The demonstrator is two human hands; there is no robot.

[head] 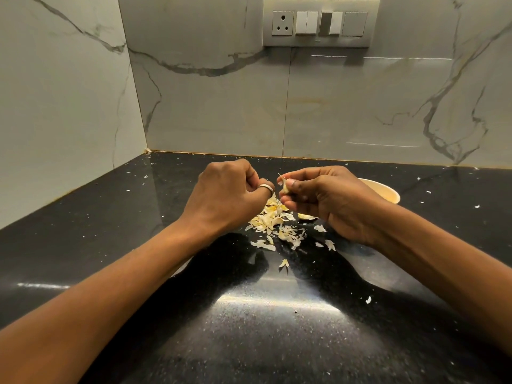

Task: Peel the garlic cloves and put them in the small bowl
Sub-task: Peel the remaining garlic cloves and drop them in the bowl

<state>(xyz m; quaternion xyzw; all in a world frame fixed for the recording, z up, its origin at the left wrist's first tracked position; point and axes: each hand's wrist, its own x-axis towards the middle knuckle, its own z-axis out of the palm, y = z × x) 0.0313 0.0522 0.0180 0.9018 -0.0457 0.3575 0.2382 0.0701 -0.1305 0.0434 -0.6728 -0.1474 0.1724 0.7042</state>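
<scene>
- The right hand hovers above the worktop and pinches a garlic clove in its fingertips.
- The clove stands roughly upright, thin tip up.
- The left hand is curled just beside the clove; I cannot tell if it holds anything.
- The small bowl sits behind the right hand.

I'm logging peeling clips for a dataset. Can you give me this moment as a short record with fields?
surface: black speckled countertop
right: right hand pinches a garlic clove above the counter
left: left hand, fingers curled, close beside the clove; unclear if it holds anything
waste: garlic skins piled and scattered below the hands
bowl: small bowl behind the right hand, partly hidden; contents unseen
wall: switch panel above
</scene>
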